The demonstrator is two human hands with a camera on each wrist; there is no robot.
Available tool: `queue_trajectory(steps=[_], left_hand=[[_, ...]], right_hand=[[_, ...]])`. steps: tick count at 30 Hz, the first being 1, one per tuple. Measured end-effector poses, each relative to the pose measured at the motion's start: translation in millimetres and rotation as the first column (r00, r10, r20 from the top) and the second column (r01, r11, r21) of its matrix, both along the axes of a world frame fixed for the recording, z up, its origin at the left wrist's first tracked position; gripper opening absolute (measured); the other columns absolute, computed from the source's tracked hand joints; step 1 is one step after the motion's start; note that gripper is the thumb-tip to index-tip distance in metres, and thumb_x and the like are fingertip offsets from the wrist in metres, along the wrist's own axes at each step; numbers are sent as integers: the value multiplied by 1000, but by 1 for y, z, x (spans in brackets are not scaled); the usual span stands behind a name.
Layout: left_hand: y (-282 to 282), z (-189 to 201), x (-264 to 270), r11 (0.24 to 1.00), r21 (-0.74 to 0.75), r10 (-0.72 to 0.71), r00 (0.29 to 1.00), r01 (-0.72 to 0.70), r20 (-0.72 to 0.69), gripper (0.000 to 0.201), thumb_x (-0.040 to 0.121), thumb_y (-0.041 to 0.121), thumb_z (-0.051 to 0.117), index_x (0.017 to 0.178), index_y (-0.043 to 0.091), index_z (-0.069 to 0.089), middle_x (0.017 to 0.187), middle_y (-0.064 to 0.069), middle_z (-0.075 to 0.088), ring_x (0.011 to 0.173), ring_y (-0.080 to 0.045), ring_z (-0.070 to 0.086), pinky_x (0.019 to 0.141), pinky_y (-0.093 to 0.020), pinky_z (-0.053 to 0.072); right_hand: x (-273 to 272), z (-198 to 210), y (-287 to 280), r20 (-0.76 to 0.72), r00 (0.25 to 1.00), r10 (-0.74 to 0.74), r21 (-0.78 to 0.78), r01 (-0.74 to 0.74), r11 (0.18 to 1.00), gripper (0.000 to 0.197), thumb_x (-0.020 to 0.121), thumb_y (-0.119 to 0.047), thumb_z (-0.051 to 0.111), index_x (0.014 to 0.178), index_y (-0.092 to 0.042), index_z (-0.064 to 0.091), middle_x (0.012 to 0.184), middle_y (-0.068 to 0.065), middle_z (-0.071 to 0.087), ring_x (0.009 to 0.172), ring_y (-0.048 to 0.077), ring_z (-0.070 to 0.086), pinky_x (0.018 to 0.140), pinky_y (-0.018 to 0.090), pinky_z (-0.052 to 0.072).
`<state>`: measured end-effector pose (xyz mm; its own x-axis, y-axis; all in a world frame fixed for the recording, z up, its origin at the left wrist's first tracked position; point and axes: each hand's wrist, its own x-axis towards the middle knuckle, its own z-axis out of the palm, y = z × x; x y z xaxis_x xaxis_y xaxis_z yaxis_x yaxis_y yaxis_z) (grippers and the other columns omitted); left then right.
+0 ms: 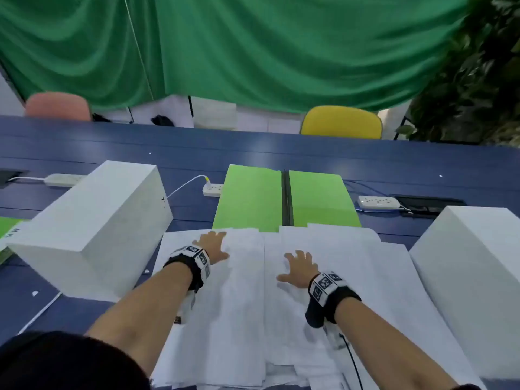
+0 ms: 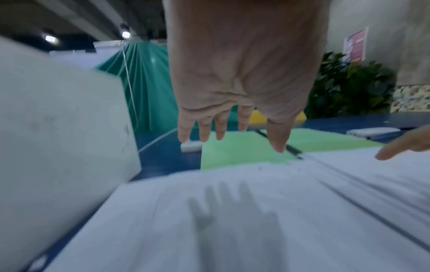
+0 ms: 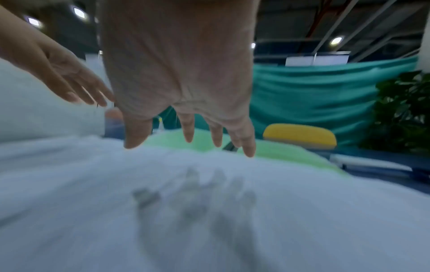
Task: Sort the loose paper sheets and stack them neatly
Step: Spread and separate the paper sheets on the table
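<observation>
Several loose white paper sheets (image 1: 247, 299) lie overlapped on the blue table in front of me, their near edges uneven. My left hand (image 1: 213, 243) is spread flat over the far left part of the sheets. My right hand (image 1: 299, 266) is spread over the middle sheets. The wrist views show both hands a little above the paper (image 2: 232, 220) (image 3: 209, 211), fingers straight and splayed, casting shadows on it. In the left wrist view my left hand (image 2: 232, 134) holds nothing, and in the right wrist view neither does my right hand (image 3: 190, 141).
Two green folders (image 1: 247, 198) (image 1: 320, 198) lie just beyond the sheets. A large white box (image 1: 92, 223) stands at the left, another white box (image 1: 472, 266) at the right. Power strips (image 1: 212, 190) (image 1: 378, 202) and cables lie farther back; a yellow chair (image 1: 342, 121) stands behind the table.
</observation>
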<state>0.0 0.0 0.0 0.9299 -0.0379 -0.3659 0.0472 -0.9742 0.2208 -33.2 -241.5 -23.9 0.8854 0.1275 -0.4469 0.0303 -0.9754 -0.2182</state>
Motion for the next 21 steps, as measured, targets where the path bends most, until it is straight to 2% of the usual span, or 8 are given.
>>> queue_trajectory(steps=[2,4,7,11,15,18,21], left_hand=[[10,-27,-12,990,29,142,987,-141,-76,82,86,48,57,148,22,9,154,-11,15,140,-34,19,111,-49,25],[22,-63,-32,965,17,261,959,-261,-106,93,82,56,58,148,18,4,153,-15,11,139,-38,17,112,-48,23],[29,-95,-52,936,-7,352,935,-352,-37,98,79,65,52,148,15,5,155,-13,7,138,-37,18,110,-47,25],[32,-99,-52,895,-57,446,890,-443,97,100,73,66,60,144,10,19,146,-15,27,128,-35,29,104,-44,31],[30,-93,-45,919,-71,394,894,-388,214,77,75,54,66,133,14,35,135,-11,42,123,-32,33,98,-45,32],[25,-94,-45,931,-174,355,910,-322,215,73,80,44,65,138,16,31,142,-10,34,127,-32,29,101,-43,30],[24,-96,-45,917,-252,356,919,-310,168,81,87,38,59,147,12,11,154,-13,11,136,-32,21,108,-43,26]], right_hand=[[-15,-22,4,-78,997,-13,-21,11,1000,79,87,-54,50,148,-23,11,157,10,-1,143,36,0,113,55,15],[-34,-46,4,-70,997,-24,-70,19,997,78,91,-57,40,150,-25,-1,157,7,-16,144,35,-13,113,57,4],[-34,-60,10,-52,997,-65,-66,61,996,74,94,-56,31,149,-24,-6,155,7,-22,142,35,-19,113,59,-1],[-29,-65,23,-29,992,-120,-53,119,992,63,97,-49,28,149,-30,-2,157,6,-17,143,36,-16,112,60,0],[-30,-67,40,8,997,-76,23,76,997,51,102,-31,22,148,-34,2,157,-3,-14,144,33,-15,112,59,-1],[-31,-68,49,72,993,-95,102,87,991,48,102,-24,19,148,-30,10,158,-8,-5,145,27,-10,113,57,-1],[-30,-66,58,87,957,-278,354,231,906,42,102,-27,21,143,-24,31,155,-9,17,146,17,3,116,49,-6]])
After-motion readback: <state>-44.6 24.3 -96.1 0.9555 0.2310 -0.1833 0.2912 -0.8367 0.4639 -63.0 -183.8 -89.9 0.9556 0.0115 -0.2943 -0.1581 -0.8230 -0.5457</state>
